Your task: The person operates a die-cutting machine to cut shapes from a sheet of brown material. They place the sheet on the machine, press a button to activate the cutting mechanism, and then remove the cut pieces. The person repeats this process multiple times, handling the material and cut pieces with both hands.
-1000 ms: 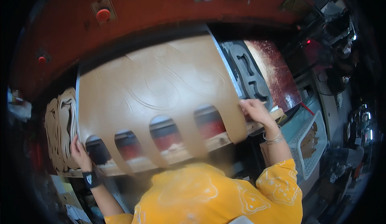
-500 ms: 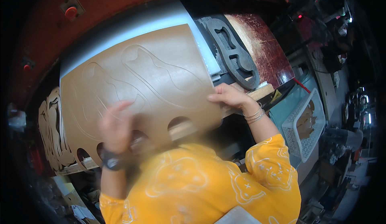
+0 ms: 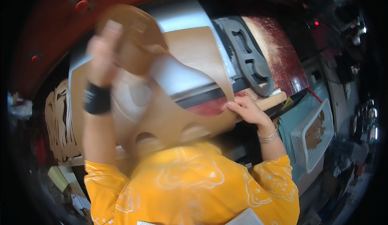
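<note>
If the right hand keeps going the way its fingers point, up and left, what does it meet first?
The right hand already touches the edge of the brown cut sheet. Going on, it would likely slide over that sheet toward the red strip showing through the cutout; depth is unclear.

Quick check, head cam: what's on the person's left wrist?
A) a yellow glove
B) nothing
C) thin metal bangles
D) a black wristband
D: a black wristband wraps the wrist under the left hand, which lifts a cut-out piece of the brown sheet; the thin bangles are on the right hand side instead.
</note>
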### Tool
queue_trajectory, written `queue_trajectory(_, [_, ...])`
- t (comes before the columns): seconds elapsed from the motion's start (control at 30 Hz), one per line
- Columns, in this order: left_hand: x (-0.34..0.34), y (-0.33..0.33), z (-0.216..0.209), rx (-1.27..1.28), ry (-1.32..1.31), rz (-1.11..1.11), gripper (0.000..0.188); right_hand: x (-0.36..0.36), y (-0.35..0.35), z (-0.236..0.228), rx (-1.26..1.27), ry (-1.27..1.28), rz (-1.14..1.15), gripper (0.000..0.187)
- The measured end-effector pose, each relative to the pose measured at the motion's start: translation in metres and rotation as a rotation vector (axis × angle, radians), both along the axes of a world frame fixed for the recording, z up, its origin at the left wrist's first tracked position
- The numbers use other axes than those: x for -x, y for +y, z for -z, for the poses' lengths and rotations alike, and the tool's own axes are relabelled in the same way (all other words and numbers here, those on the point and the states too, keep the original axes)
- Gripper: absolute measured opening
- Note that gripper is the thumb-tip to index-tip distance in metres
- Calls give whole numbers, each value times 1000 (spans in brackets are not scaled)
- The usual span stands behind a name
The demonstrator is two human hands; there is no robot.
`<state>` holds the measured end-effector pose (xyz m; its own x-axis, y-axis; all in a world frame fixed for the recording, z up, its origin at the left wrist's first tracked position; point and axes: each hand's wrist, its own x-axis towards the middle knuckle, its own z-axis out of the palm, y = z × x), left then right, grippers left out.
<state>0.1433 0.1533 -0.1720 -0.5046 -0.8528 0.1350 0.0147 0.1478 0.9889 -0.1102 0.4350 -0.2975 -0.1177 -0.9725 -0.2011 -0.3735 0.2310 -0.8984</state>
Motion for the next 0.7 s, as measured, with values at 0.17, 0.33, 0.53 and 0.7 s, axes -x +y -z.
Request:
queue_trajectory(0.17, [-123, -107, -92, 144, 451, -280, 40, -9, -13, -46, 94, -6, 378, 14])
queue_trajectory(0.33, [-133, -49, -76, 744, -40, -34, 30, -53, -79, -64, -81, -111, -286, 19])
queue_trajectory(0.53, [-85, 89, 73, 775, -456, 312, 48, -104, -126, -12, -203, -862, -400, 28])
queue_trajectory(0.7, [-89, 102, 114, 680, -369, 210, 42, -109, -115, -12, -158, -962, -302, 26])
